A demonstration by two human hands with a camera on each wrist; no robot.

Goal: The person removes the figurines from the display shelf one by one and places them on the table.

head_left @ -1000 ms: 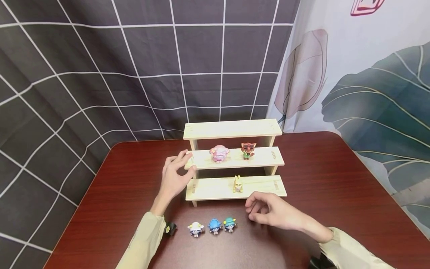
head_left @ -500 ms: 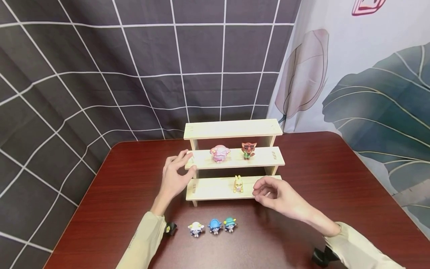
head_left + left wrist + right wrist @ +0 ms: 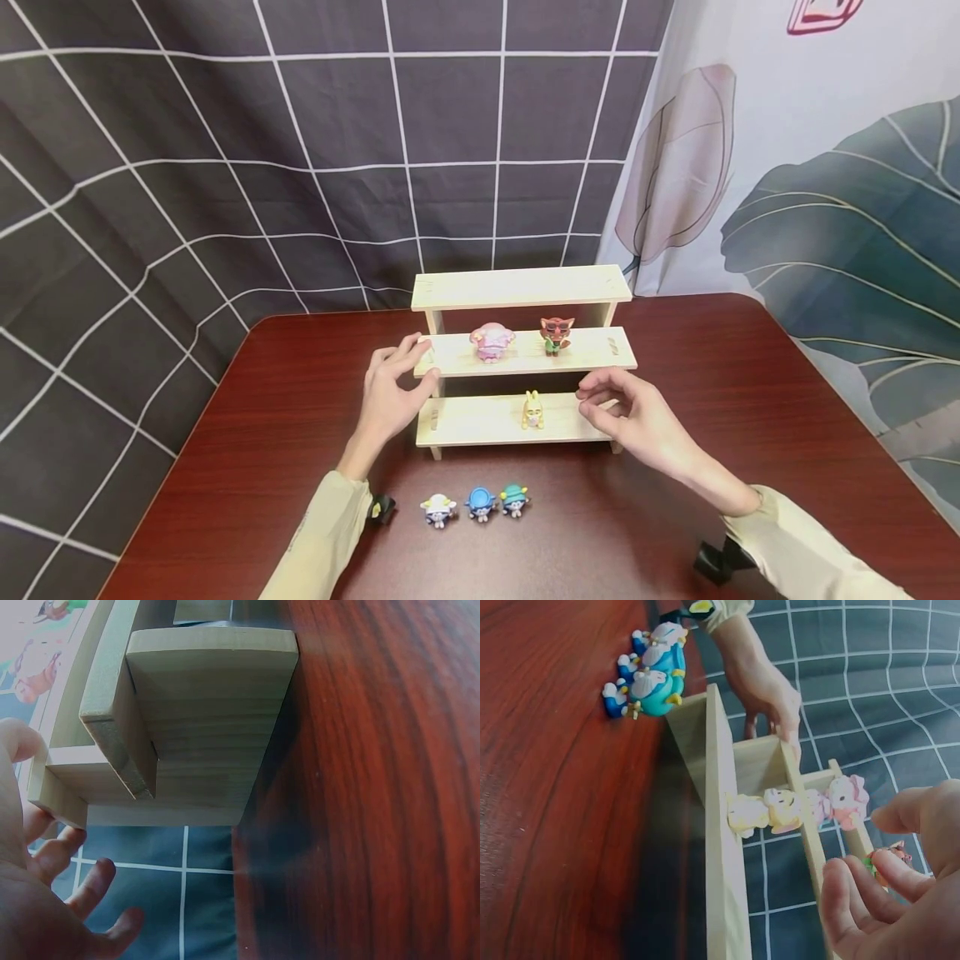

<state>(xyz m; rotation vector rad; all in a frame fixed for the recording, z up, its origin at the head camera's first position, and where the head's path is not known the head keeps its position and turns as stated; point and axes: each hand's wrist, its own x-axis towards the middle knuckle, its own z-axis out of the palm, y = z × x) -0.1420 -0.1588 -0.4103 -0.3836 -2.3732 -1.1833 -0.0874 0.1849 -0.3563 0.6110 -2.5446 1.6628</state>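
At the left end of a three-tier wooden display shelf (image 3: 480, 418), my left hand (image 3: 392, 392) holds the middle board, thumb at the front edge and fingers farther back. My right hand (image 3: 633, 417) hovers by the right part of the bottom tier, fingers loosely bent and nothing between them. A yellow rabbit-eared figurine (image 3: 532, 411) stands on the bottom tier, left of that hand. On the middle tier are a pink figurine (image 3: 492, 342) and a red fox figurine (image 3: 556, 336) with dark glasses. The right fingers partly hide the fox in the right wrist view.
Three small figurines stand in a row on the dark red table (image 3: 300, 417) before the shelf: one white-hatted (image 3: 438, 510), one blue-hatted (image 3: 480, 503), one teal-hatted (image 3: 514, 500). A grey checked curtain (image 3: 337, 167) hangs behind, with a patterned white curtain (image 3: 675, 167) at right.
My right hand has risen from the table in front of the shelf, up and to the right, to the bottom tier's right part. The left hand and the figurines stay where they were.
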